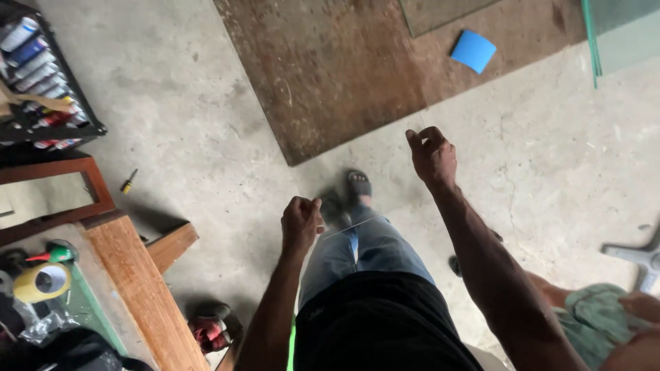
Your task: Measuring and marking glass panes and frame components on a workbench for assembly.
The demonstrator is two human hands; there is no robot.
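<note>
Left hand (301, 221): closed in a fist, pinching one end of a thin pale strip (349, 227) that runs across the jeans.
Right hand (432, 155): raised higher, fingers curled; whether it grips anything cannot be told.
Floor (185, 124): grey concrete, a brown board (344, 65) lying on it with a blue pad (473, 50) on top.
Left side: rack of tubes (38, 62), small screwdriver (128, 181), wooden beam (141, 288), yellow tape roll (42, 281).
Lower right: another person's arm (636, 316).

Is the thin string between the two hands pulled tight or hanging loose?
Tight: the thin pale string runs straight from the closed left hand toward the raised right hand, without sagging.
</note>
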